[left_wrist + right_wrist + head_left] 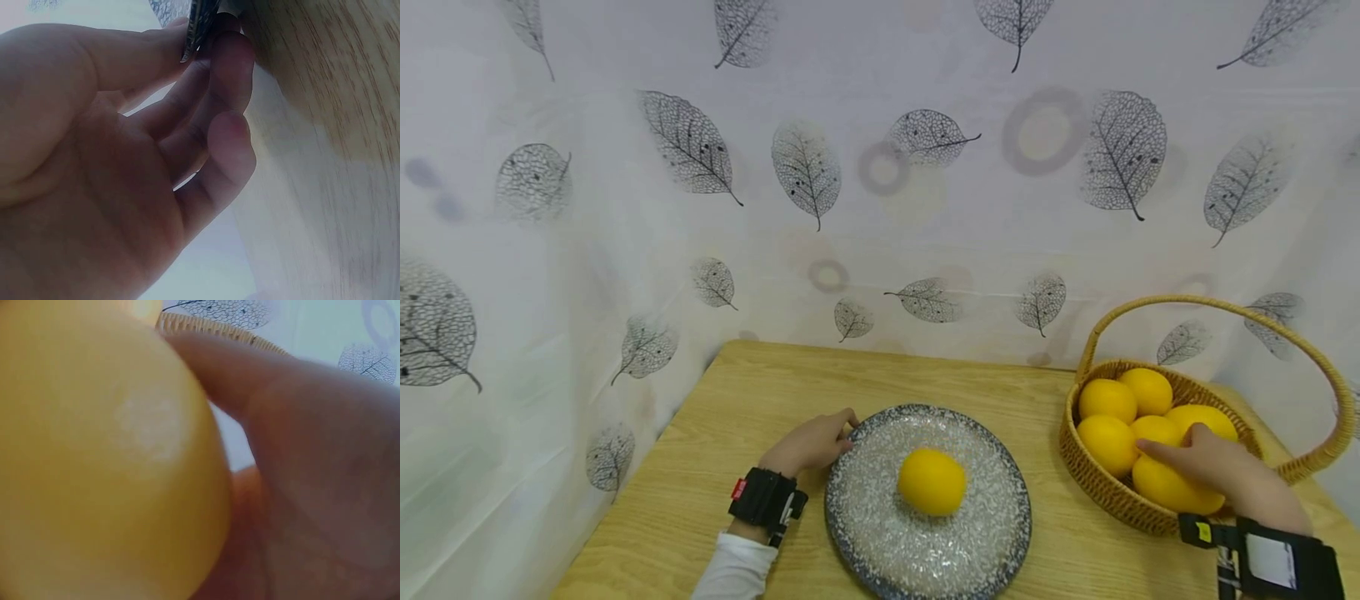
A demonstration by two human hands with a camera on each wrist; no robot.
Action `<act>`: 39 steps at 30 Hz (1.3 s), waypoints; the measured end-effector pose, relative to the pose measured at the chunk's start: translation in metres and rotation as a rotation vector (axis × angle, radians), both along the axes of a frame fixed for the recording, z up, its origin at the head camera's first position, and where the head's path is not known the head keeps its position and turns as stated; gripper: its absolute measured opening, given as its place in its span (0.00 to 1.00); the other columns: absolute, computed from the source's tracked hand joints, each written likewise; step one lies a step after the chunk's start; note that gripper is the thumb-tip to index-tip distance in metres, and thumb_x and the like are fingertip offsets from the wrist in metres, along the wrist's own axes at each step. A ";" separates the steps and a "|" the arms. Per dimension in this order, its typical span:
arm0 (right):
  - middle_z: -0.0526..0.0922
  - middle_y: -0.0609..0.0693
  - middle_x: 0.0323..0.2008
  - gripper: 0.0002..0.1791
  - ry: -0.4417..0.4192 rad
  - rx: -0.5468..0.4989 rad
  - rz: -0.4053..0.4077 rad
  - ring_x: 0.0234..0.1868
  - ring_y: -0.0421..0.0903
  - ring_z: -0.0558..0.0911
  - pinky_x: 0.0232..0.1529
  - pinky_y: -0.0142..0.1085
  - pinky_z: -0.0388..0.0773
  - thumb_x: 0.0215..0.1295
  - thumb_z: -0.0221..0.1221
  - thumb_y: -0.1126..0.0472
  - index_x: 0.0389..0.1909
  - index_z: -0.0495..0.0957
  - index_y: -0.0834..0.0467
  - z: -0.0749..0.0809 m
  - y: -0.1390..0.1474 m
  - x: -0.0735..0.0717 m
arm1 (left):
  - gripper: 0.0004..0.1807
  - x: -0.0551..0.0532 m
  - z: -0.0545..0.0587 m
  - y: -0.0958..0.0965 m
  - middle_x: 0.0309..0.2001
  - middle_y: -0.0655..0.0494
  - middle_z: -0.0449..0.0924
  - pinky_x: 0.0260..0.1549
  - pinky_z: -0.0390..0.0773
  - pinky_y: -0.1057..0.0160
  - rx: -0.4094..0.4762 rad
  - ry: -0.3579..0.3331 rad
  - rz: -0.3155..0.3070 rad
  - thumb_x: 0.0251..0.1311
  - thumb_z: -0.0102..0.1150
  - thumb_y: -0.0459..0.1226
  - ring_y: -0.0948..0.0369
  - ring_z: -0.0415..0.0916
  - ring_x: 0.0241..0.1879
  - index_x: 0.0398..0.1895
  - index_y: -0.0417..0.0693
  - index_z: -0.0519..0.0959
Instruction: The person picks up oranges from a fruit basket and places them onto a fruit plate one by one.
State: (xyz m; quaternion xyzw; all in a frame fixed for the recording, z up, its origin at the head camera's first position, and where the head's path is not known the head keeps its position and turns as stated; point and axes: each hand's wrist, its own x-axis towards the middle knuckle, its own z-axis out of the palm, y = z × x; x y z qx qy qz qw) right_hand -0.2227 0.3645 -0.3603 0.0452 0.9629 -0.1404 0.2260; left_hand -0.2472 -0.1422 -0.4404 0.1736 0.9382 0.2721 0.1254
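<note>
A round speckled grey plate with a dark rim lies on the table, bearing one yellow lemon near its middle. At the plate's left edge, my left hand pinches the rim; in the left wrist view the thumb and fingers lie on either side of it. To the right stands a wicker basket holding several lemons. My right hand reaches over its near side and grips a large lemon. That lemon fills much of the right wrist view, and most of the fingertips are hidden.
The basket's tall arched handle rises above the fruit and curves down behind the right hand. Wooden table surface lies between plate and basket. A pale curtain printed with leaves hangs at the back and left.
</note>
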 end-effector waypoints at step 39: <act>0.69 0.88 0.53 0.53 0.240 0.072 0.158 0.50 0.82 0.67 0.45 0.69 0.70 0.61 0.52 0.31 0.57 0.66 0.83 0.013 -0.006 0.009 | 0.14 0.003 0.006 0.001 0.42 0.41 0.86 0.32 0.76 0.55 0.020 -0.016 -0.002 0.67 0.53 0.33 0.58 0.76 0.32 0.55 0.42 0.72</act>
